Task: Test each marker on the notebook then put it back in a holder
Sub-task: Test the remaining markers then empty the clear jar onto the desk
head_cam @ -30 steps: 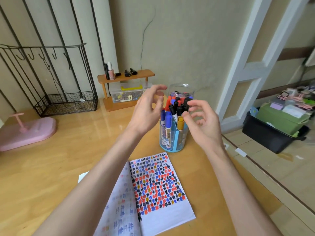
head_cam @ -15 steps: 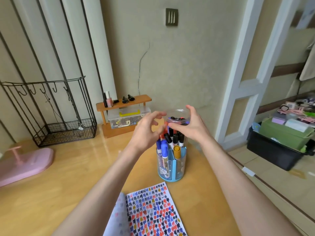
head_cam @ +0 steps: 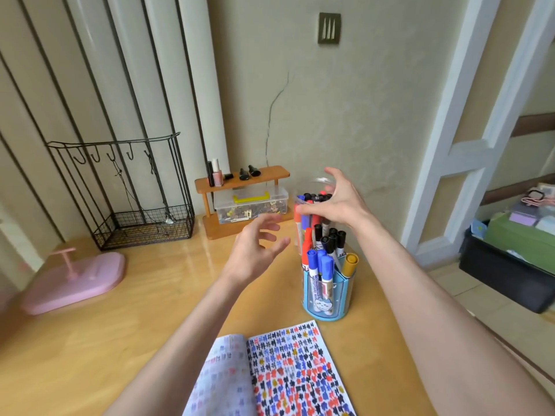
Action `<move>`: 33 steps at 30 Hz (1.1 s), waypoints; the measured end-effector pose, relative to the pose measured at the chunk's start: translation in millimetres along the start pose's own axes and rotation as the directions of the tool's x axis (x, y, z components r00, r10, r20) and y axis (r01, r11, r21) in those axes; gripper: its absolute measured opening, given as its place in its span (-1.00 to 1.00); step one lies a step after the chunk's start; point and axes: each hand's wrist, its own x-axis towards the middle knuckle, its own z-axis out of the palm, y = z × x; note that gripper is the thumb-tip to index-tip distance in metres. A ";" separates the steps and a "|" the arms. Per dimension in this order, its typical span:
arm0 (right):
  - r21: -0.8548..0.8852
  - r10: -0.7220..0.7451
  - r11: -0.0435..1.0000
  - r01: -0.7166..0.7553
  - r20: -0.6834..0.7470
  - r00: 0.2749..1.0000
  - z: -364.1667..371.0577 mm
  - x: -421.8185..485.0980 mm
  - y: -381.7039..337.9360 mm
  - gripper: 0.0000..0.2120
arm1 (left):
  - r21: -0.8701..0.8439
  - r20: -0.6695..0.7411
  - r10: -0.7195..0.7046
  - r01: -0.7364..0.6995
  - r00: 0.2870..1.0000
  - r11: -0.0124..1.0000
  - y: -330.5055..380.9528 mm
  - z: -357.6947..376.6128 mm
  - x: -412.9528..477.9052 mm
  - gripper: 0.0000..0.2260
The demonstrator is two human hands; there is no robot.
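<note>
From the head camera, the markers [head_cam: 319, 267] stand upright in the blue holder [head_cam: 326, 295] on the worktop [head_cam: 150, 310]. Their long axes are near vertical, caps up, and they fan out slightly toward the rim. Just behind it stands the clear jar [head_cam: 300, 235], also packed with upright markers. The notebook [head_cam: 288, 370] lies open in front of the holder, its right page covered in coloured test marks.

The right hand [head_cam: 338, 202] curves round the jar's top, thumb in front and fingers [head_cam: 330, 174] arched over the rim. The left hand [head_cam: 255, 250] hangs in the air to the left of the jar with its fingers apart, holding nothing. Half a second ago it was up beside the right hand at the jar's mouth — now it is lower and clear of it.

Both hands are motion-blurred, so how firmly the right one touches the jar is hard to make out. It hides part of the rim, and the notebook's lower edge is cut off — both elbows too.
</note>
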 end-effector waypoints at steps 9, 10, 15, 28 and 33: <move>0.143 -0.285 0.955 0.260 0.202 0.937 29.1 -41.1 -59.9 0.21 | -0.006 -0.106 0.003 -0.004 0.994 1.000 -10.5 -55.2 -19.4 -0.15; 0.148 -0.309 0.948 0.281 0.219 0.925 35.1 -48.6 -64.8 0.22 | -0.019 -0.116 0.009 -0.011 0.993 1.000 -11.3 -60.2 -24.6 -0.09; 0.209 -0.357 0.929 0.304 0.299 0.885 55.1 -90.3 -73.2 0.22 | -0.136 -0.132 0.012 -0.030 0.991 0.990 -7.9 -74.7 -58.4 0.03; 0.503 -0.331 0.852 0.148 0.298 0.896 90.5 -164.3 -47.0 0.09 | -0.111 -0.163 0.029 -0.047 0.986 0.993 -16.0 -88.7 -113.1 -0.03; 0.588 -0.090 0.805 -0.078 0.251 0.964 98.7 -183.8 -15.1 -0.21 | -0.219 -0.221 -0.079 0.030 0.972 0.975 -24.6 -94.4 -121.8 -0.07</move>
